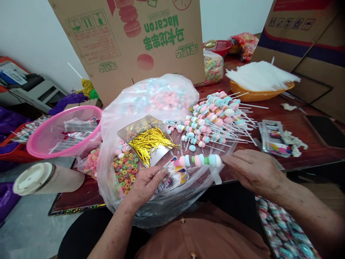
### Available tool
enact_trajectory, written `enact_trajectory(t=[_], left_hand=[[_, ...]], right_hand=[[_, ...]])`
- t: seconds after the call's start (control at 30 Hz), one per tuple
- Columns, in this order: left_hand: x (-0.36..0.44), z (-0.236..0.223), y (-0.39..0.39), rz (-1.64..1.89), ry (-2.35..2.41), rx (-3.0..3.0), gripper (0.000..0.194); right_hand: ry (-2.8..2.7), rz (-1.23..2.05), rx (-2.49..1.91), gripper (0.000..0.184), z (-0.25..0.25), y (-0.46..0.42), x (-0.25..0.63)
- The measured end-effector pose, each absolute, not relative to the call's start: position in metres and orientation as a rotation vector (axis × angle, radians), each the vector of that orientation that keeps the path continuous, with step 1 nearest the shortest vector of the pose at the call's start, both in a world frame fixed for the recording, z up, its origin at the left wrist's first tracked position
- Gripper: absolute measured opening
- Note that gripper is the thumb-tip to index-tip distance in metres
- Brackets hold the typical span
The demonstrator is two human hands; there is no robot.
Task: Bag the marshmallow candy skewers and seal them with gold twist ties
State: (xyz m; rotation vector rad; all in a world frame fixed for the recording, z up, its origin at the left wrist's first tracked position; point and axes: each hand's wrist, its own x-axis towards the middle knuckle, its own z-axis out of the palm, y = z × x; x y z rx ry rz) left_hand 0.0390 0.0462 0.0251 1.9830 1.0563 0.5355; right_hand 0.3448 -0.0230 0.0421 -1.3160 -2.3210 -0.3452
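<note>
The fingers of the right hand [254,172] are pinching the right end of a pink, blue, green and white candy skewer [199,160], which is lying left of them, its long axis running left to right; the left hand [145,182], farther off, is clamping a glossy, colour-printed plastic packet [181,175] at the skewer's left end, gold foil ties [148,141] lying beyond

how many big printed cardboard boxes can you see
2: the macaron box behind the plastic bag, and the blue-banded box at right, beyond the orange basket. More may be hidden.
</note>
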Motion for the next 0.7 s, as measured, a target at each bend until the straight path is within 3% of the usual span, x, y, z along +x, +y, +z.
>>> enact_trajectory(t=[0.27, 0.5, 0.7], left_hand=[[0.036, 0.019, 0.044, 0.642, 1.083, 1.843, 0.039], [0.037, 0.013, 0.044, 0.742, 1.115, 1.676, 0.043], [0.036, 0.023, 0.045, 0.570, 1.038, 1.916, 0.038]], right_hand=[[-2.049, -0.216, -1.410, 0.024, 0.038, -0.029, 0.340], [-2.150, -0.196, -1.307, 0.023, 0.022, -0.031, 0.333], [-2.320, -0.181, -1.252, 0.025, 0.029, -0.033, 0.345]])
